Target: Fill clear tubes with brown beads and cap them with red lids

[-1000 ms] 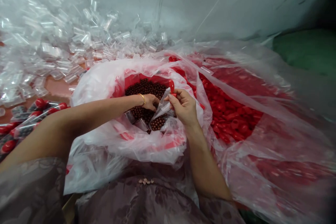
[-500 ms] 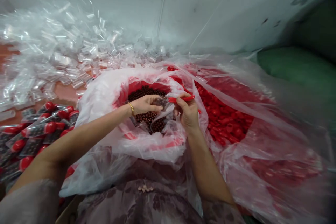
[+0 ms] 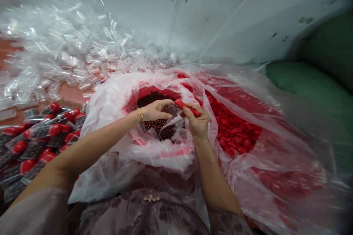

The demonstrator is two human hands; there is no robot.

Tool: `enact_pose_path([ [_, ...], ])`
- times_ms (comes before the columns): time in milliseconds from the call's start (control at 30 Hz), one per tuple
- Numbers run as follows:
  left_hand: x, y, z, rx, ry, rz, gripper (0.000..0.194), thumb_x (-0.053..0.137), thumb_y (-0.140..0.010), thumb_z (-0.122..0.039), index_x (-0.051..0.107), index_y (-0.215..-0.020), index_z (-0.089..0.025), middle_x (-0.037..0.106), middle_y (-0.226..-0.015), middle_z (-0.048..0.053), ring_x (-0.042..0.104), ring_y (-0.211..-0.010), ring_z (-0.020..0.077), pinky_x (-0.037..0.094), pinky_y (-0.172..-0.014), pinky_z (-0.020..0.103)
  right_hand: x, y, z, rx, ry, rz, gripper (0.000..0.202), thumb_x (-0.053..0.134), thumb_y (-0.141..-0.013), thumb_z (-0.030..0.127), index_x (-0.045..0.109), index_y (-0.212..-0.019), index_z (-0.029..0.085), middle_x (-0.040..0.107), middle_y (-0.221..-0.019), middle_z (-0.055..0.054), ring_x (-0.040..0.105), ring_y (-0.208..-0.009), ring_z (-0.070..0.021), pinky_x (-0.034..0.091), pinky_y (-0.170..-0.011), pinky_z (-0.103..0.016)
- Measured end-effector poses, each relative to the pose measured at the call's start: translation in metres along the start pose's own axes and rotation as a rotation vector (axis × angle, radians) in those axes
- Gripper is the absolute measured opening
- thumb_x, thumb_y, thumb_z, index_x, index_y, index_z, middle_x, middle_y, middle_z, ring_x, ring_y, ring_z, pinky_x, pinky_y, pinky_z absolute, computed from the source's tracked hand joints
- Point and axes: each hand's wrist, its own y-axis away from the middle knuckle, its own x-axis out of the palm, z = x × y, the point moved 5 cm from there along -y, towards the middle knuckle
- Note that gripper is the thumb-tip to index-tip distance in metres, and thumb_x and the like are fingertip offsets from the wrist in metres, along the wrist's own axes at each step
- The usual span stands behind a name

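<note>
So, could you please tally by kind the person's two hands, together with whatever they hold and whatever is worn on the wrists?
Hands: 2, the left hand and the right hand
Clear tube, in the left hand: 1
Red plastic piece, in the right hand: 1
Gold bracelet, on the left wrist: 1
Total: 5

Bracelet [image 3: 141,114]: you wore a thin, gold-coloured, rounded band at the wrist of your bare left hand [image 3: 158,111].
Left sleeve [image 3: 41,209]: yours was greyish mauve and loose, ending near the elbow.
Right sleeve [image 3: 228,222]: you had the same loose cut here, with darker blotches in the cloth.
Top [image 3: 118,214]: your front was dusky purple-brown, patterned with darker petal-like patches.
Ornament [image 3: 151,198]: you wore a row of small, pale pinkish pieces on it.
</note>
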Motion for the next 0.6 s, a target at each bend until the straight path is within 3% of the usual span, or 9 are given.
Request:
enact_pose_path([
  [233, 0.002, 0.000, -0.005, -0.001, -0.029, 0.035, 0.042, 0.078, -0.058, -0.012, 0.058, -0.094, -0.011, 0.062, -0.083, 0.001, 0.057, -0.077, 0.0099, 0.045, -0.075, 0.025, -0.007, 0.000, -0.011, -0.003, -0.074, -0.072, 0.023, 0.070, -0.070, 0.038, 0.069, -0.086, 0.021, 0.061, -0.056, 0.005, 0.057, -0.046, -0.0099, 0.047, -0.049, -0.024],
  [400, -0.002, 0.001, -0.013, 0.080, -0.065, -0.058, 0.037, 0.076, -0.060, -0.012, 0.058, -0.093, -0.012, 0.062, -0.084, 0.001, 0.057, -0.079, 0.0096, 0.044, -0.075, 0.023, -0.008, 0.001, -0.012, 0.011, -0.077, -0.072, 0.023, 0.070, -0.070, 0.039, 0.069, -0.085, 0.022, 0.060, -0.055, 0.006, 0.056, -0.045, -0.0094, 0.046, -0.048, -0.023],
  [600, 0.000, 0.000, -0.007, 0.048, -0.168, -0.089, 0.037, 0.074, -0.061, -0.012, 0.058, -0.094, -0.011, 0.060, -0.083, 0.000, 0.055, -0.078, 0.0092, 0.044, -0.077, 0.024, -0.008, 0.002, -0.009, -0.010, -0.066, -0.038, 0.021, 0.065, -0.075, 0.040, 0.069, -0.086, 0.022, 0.058, -0.055, 0.005, 0.054, -0.046, -0.0105, 0.044, -0.049, -0.025],
])
